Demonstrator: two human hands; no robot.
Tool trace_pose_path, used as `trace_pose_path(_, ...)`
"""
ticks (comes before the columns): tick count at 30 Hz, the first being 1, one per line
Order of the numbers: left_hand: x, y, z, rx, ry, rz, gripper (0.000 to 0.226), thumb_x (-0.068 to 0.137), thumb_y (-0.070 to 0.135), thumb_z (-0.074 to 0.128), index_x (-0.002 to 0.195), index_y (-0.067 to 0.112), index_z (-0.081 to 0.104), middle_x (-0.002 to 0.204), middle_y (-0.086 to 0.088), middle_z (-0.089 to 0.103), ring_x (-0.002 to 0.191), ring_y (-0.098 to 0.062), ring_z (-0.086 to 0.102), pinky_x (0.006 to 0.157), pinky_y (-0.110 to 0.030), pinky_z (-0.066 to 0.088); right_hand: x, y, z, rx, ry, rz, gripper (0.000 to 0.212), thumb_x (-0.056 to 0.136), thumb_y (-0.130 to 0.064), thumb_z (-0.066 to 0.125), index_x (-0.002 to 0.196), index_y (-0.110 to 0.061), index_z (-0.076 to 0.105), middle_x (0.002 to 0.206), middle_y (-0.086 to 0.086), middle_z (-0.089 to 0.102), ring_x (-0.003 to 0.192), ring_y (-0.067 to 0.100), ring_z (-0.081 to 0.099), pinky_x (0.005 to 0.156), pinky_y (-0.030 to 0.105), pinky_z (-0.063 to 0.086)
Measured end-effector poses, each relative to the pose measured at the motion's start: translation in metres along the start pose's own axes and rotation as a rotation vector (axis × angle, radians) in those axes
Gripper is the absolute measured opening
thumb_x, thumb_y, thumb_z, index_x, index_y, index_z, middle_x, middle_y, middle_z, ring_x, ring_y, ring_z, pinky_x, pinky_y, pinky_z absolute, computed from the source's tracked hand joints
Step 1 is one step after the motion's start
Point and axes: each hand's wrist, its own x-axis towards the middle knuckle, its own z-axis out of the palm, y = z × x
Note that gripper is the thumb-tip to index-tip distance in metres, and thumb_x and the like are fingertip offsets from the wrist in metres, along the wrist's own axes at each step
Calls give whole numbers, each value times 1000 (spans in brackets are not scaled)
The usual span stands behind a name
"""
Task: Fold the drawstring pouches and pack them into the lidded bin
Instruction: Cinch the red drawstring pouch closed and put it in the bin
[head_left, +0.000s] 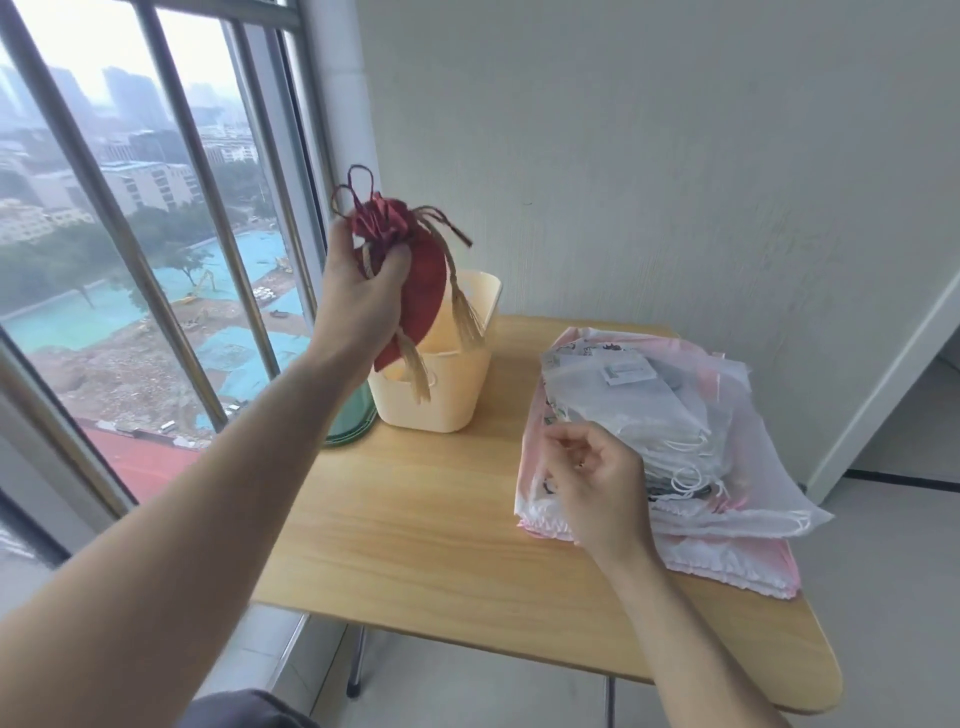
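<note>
My left hand (358, 291) grips a dark red drawstring pouch (423, 280) with tan tasselled cords, held up in the air just above the open cream plastic bin (441, 384). The bin stands at the table's far left with no lid on it. A stack of sheer white and pink drawstring pouches (660, 436) lies on the right half of the table. My right hand (592, 483) rests at the stack's left edge, with its fingertips pinching the top sheer pouch.
The light wooden table (415, 530) stands in a corner against a white wall. A green glass object (353, 421) sits left of the bin, partly behind my forearm. A barred window runs along the left side. A doorway opens at the far right.
</note>
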Motion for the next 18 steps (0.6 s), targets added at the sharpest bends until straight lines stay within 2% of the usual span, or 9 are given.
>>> trace_pose_path(2,23,7,6,85,61,47,31,100,21,53,131,22,46,104,7,59,91,-6,62,65,-23,58,1,-1,-1,-6,-14,4,10,90,-9,71,90,-18,74,76,-6,74,71,15,69,67,25,52)
trace_pose_path(6,66,-5,14,271,154,66,31,93,22,53,123,28,49,115,-3,62,98,-19,63,87,-42,58,1,-4,-6,-19,-83,4,12,90,-9,71,89,-20,75,76,-7,73,72,12,68,69,22,52)
trace_pose_path(9,86,-23,26,404,136,87,35,95,16,51,128,27,49,119,-5,53,90,-18,57,93,-37,53,0,-2,-9,-39,-153,-8,14,90,-8,71,88,-21,75,77,-5,73,72,12,67,68,19,51)
trace_pose_path(11,94,-36,37,499,79,89,36,97,16,53,132,24,48,119,-6,47,91,-23,56,93,-35,50,1,1,-10,-67,-197,-7,16,89,-7,72,87,-22,75,78,-6,73,72,12,66,67,18,51)
trace_pose_path(13,103,-50,48,639,-67,68,36,95,14,57,130,18,52,113,-7,56,91,-25,60,86,-37,55,3,5,-10,-118,-231,-18,17,89,-8,72,86,-25,75,79,-9,72,73,12,66,67,18,51)
trace_pose_path(15,110,-64,55,905,-216,-4,29,90,10,61,119,13,59,102,-8,63,89,-27,61,73,-37,56,6,9,-11,-181,-258,-42,19,88,-8,73,84,-27,75,80,-11,71,74,13,66,67,17,50)
trace_pose_path(18,120,-82,62,1288,-316,-21,19,87,15,65,105,10,63,104,-12,55,96,-30,50,72,-37,46,10,16,-12,-228,-301,-65,19,88,-10,74,84,-29,75,83,-12,71,78,14,66,66,16,48)
